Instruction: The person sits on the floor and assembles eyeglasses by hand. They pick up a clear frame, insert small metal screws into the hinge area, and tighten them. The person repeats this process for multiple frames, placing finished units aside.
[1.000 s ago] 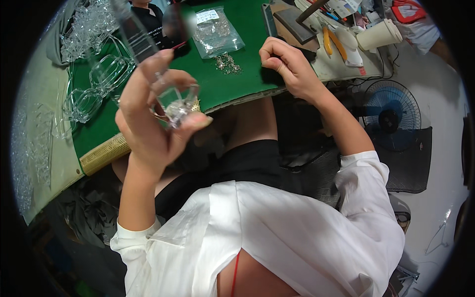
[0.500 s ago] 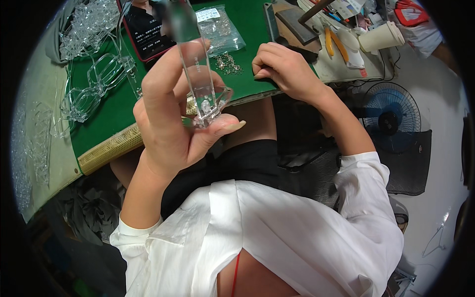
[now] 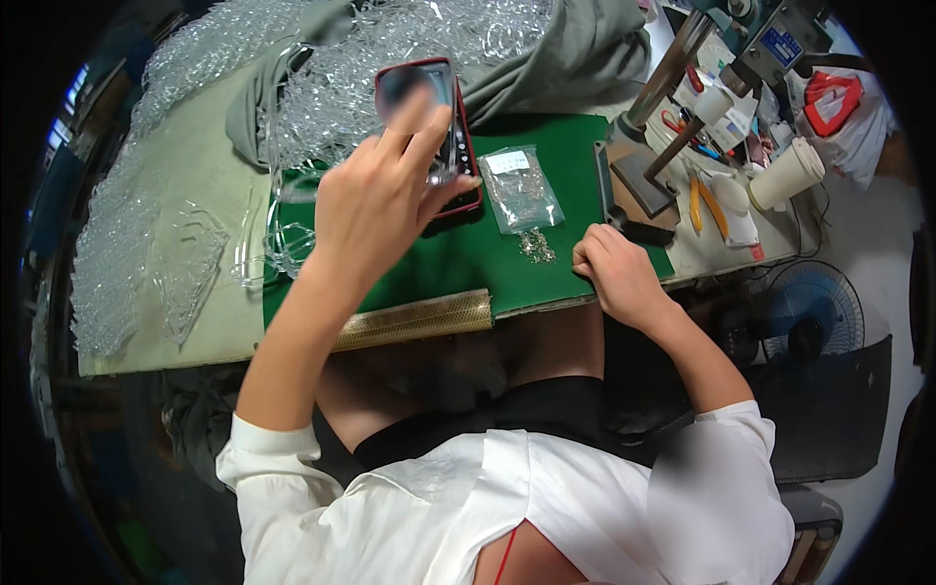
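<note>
My left hand (image 3: 375, 195) is raised over the green mat, in front of a red-cased phone (image 3: 473, 180). Its thumb and fingers close on a clear plastic eyeglass frame (image 3: 444, 177), mostly hidden by the hand; a blurred clear part sticks out to its left. My right hand (image 3: 622, 275) rests at the mat's front edge with curled fingers, and whatever may be inside them is hidden. Beside it lies a small heap of tiny metal parts (image 3: 537, 248), below a clear zip bag (image 3: 523, 190) of similar parts. More clear eyeglass frames (image 3: 290, 249) lie left of my left hand.
Large heaps of clear plastic pieces (image 3: 117, 263) cover the table's left and back, partly on grey cloth (image 3: 600, 54). A bench press (image 3: 639, 180) stands right, near orange-handled pliers (image 3: 696, 205) and a paper cup (image 3: 788, 174). A blue fan (image 3: 809, 312) stands beyond the table.
My left hand has moved forward and away from me with the eyeglass frame, turning its back toward me. The view has shifted, showing more of the table's back. My right hand keeps its pose.
</note>
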Tool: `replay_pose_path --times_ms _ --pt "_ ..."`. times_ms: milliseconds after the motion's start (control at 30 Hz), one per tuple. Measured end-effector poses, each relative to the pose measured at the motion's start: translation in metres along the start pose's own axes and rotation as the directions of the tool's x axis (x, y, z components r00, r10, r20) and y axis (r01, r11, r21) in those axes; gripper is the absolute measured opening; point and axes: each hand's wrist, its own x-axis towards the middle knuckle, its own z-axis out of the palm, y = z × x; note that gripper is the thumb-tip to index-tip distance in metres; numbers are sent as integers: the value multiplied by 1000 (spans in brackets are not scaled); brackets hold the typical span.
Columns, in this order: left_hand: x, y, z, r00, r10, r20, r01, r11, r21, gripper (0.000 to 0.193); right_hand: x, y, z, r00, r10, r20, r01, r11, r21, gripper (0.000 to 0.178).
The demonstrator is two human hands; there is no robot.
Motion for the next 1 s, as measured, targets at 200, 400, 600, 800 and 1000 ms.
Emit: replay_pose_path --times_ms 200,400,600,800,1000 --pt "26 -31 17 993 -25 113 7 987 159 55 -3 -3 1 998 33 -50 -32 999 37 10" --pt "25 -35 18 988 -51 147 29 988 150 54 -1 -3 3 997 38 -64 -35 998 51 11" --pt "2 0 -1 984 54 168 -71 993 99 62 -4 -1 4 996 57 -72 -52 997 64 12" --pt "-32 20 -21 962 119 245 -123 992 -1 66 -3 0 6 995 57 -78 -51 996 72 12" --pt "-52 26 -19 950 161 267 -162 987 -19 62 -4 1 8 993 66 -94 -59 996 73 12"
